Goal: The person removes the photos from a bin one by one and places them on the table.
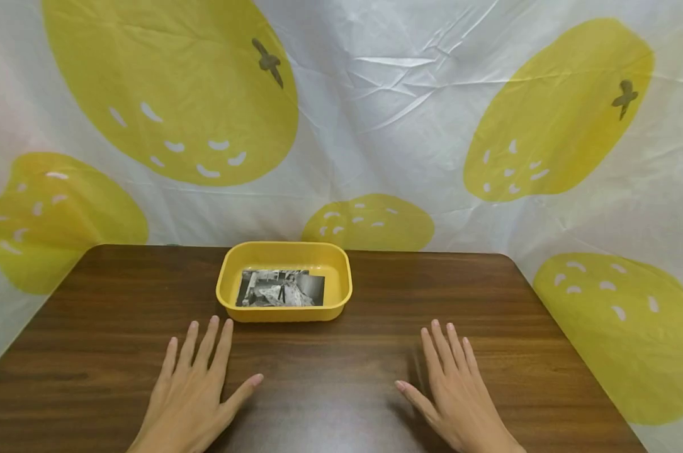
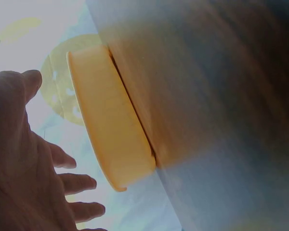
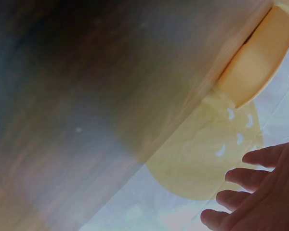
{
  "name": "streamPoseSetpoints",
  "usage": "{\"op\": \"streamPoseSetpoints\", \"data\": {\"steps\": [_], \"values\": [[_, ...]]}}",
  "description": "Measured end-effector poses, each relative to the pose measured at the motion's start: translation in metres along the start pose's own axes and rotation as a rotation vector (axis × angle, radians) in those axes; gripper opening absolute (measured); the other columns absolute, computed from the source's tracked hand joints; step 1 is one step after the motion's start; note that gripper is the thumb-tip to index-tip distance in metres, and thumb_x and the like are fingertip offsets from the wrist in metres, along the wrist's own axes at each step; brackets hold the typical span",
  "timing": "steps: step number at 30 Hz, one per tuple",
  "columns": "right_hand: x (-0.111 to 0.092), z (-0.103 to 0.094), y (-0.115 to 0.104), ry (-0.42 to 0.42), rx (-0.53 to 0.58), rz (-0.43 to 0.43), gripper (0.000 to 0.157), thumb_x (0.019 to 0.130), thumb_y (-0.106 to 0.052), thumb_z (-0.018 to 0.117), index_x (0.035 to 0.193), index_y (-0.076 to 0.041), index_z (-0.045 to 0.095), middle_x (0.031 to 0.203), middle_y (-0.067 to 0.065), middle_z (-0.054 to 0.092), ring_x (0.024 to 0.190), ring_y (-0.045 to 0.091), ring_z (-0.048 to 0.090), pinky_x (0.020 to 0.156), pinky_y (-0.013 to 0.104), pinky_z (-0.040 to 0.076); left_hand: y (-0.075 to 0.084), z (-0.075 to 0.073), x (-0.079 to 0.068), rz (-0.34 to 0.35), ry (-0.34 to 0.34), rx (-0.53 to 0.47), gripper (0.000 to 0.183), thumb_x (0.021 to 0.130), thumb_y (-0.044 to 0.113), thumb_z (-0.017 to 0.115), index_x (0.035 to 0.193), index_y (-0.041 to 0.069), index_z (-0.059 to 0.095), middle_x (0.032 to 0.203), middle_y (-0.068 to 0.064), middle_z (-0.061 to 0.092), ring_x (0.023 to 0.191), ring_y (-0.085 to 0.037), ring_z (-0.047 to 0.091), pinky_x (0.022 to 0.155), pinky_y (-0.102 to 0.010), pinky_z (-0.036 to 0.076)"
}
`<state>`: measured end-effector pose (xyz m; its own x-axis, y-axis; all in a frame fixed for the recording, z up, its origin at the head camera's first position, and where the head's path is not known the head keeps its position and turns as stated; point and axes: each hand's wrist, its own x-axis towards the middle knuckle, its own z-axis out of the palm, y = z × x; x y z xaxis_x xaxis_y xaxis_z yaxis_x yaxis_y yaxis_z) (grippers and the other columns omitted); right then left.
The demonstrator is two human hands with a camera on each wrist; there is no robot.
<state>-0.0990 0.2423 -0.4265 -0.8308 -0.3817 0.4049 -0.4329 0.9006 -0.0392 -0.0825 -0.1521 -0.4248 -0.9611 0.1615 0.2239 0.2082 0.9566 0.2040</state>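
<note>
A yellow plastic basin (image 1: 284, 314) with rounded corners stands toward the back of the brown wooden table. Inside it lie black-and-white photo prints (image 1: 281, 290), overlapping one another; how many cannot be told. Palm down, my left hand (image 1: 194, 384) is spread in front of the basin's left end, its fingers straight and holding nothing. Farther right, my right hand (image 1: 457, 390) is also spread with straight fingers and holds nothing. Both wrist views show the basin's side (image 2: 111, 115) beyond the fingers, apart from either hand.
The dark wood-grain table (image 1: 375, 352) has rounded back corners. Behind it and along both sides hangs a white cloth (image 1: 369, 126) printed with large yellow fruit shapes. The basin stands close to the table's back edge.
</note>
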Motion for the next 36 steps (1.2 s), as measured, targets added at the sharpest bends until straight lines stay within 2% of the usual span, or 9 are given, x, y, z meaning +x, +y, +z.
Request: {"op": "streamPoseSetpoints", "data": {"steps": [6, 14, 18, 22, 26, 31, 36], "values": [[-0.002, 0.0, 0.001, -0.016, -0.002, 0.004, 0.088, 0.097, -0.058, 0.059, 0.152, 0.006, 0.035, 0.16, 0.027, 0.027, 0.148, 0.047, 0.021, 0.121, 0.055, 0.009, 0.001, -0.001, -0.001, 0.0, -0.014, -0.003, 0.096, 0.097, 0.073, 0.041, 0.161, 0.005, 0.018, 0.164, -0.022, 0.019, 0.149, -0.049, 0.015, 0.119, -0.053, -0.014], [0.008, -0.001, 0.001, 0.025, 0.018, -0.034, 0.087, 0.097, -0.057, 0.059, 0.152, 0.005, 0.035, 0.159, 0.026, 0.03, 0.146, 0.047, 0.025, 0.122, 0.053, 0.009, -0.002, -0.007, 0.001, -0.001, -0.01, -0.012, 0.096, 0.097, 0.071, 0.042, 0.161, 0.004, 0.018, 0.164, -0.023, 0.018, 0.15, -0.048, 0.013, 0.119, -0.053, -0.012], [0.02, -0.004, -0.002, 0.04, 0.03, -0.073, 0.085, 0.098, -0.057, 0.056, 0.152, 0.006, 0.036, 0.156, 0.026, 0.035, 0.145, 0.045, 0.029, 0.12, 0.056, 0.016, -0.004, -0.012, 0.004, -0.022, -0.033, -0.049, 0.097, 0.098, 0.071, 0.042, 0.16, 0.0, 0.018, 0.164, -0.025, 0.017, 0.15, -0.048, 0.013, 0.12, -0.054, -0.007], [0.038, -0.008, -0.006, 0.037, 0.065, -0.107, 0.084, 0.099, -0.056, 0.055, 0.152, 0.005, 0.036, 0.152, 0.025, 0.04, 0.142, 0.045, 0.034, 0.114, 0.06, 0.027, -0.006, -0.02, 0.009, -0.051, -0.058, -0.114, 0.096, 0.1, 0.069, 0.039, 0.157, -0.005, 0.02, 0.163, -0.029, 0.017, 0.149, -0.049, 0.016, 0.12, -0.058, 0.005], [0.062, -0.015, -0.011, 0.011, 0.122, -0.122, 0.081, 0.099, -0.053, 0.059, 0.153, 0.003, 0.035, 0.149, 0.023, 0.044, 0.136, 0.043, 0.042, 0.109, 0.058, 0.035, -0.01, -0.029, 0.019, -0.077, -0.056, -0.177, 0.093, 0.101, 0.067, 0.04, 0.156, -0.007, 0.025, 0.161, -0.03, 0.02, 0.147, -0.051, 0.02, 0.118, -0.062, 0.015], [0.099, -0.021, -0.016, -0.02, 0.213, -0.131, 0.076, 0.097, -0.045, 0.066, 0.152, 0.001, 0.039, 0.141, 0.021, 0.051, 0.127, 0.038, 0.05, 0.105, 0.053, 0.042, -0.015, -0.038, 0.038, -0.105, -0.037, -0.23, 0.088, 0.102, 0.063, 0.042, 0.156, -0.005, 0.027, 0.159, -0.03, 0.028, 0.139, -0.054, 0.034, 0.106, -0.069, 0.031], [0.14, -0.02, -0.022, -0.101, 0.33, -0.082, 0.067, 0.096, -0.038, 0.07, 0.146, 0.001, 0.047, 0.134, 0.017, 0.057, 0.121, 0.034, 0.056, 0.101, 0.051, 0.046, -0.024, -0.041, 0.059, -0.121, -0.043, -0.289, 0.083, 0.103, 0.052, 0.049, 0.155, -0.007, 0.025, 0.153, -0.033, 0.035, 0.135, -0.054, 0.039, 0.103, -0.071, 0.034]]}}
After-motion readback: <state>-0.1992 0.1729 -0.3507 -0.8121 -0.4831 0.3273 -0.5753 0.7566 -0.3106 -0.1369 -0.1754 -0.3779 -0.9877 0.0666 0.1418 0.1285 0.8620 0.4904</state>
